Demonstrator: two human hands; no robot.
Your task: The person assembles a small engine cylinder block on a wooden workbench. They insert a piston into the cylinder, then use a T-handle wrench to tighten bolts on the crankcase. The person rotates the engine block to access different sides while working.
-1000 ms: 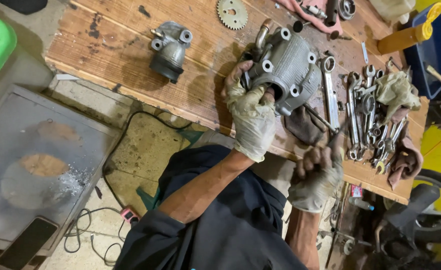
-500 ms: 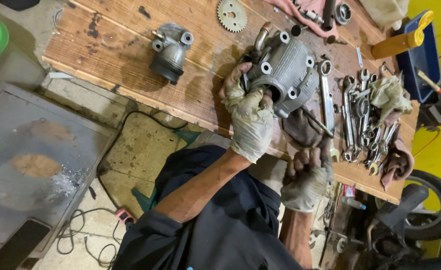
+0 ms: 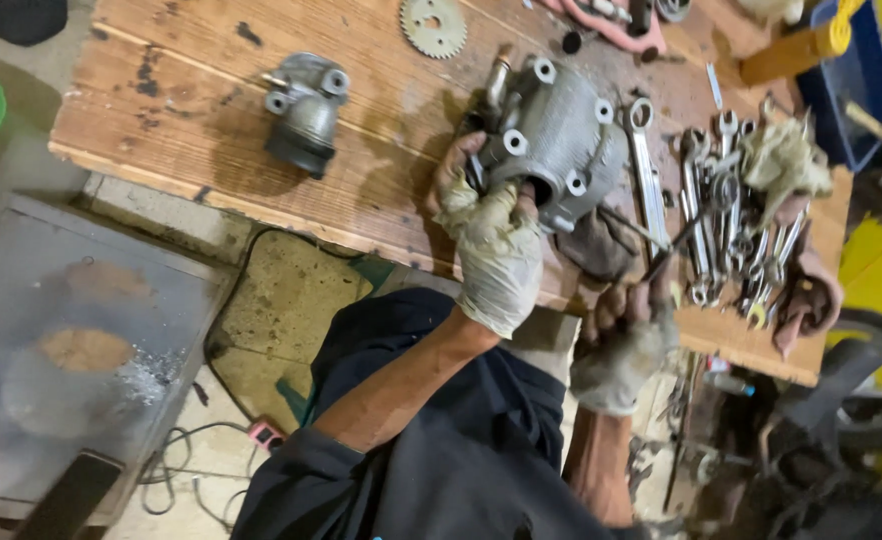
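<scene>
On the wooden workbench (image 3: 191, 110), well to the left of the grey engine cylinder head (image 3: 561, 145), stands a smaller grey cast-metal housing (image 3: 306, 115) with round bolt lugs, clear of both hands. Above and to the left of the cylinder head lies a toothed sprocket (image 3: 433, 25), flat on the boards. The left hand (image 3: 491, 250), in a dirty pale glove, is clamped on the near edge of the cylinder head, fingers wrapped over its lower left corner, holding it down on the bench. The cylinder head lies near the front edge of the bench. Just below and to the right of it the right hand (image 3: 626, 340), also gloved, is closed in a fist around a thin dark tool (image 3: 661, 245) whose shaft runs up toward the cylinder head's right side; whether the tip touches the casting I cannot tell. A long spanner (image 3: 646, 165) lies just beside the head on its right. Farther right is a heap of spanners (image 3: 726, 210) with a crumpled rag (image 3: 781, 160) on it.
</scene>
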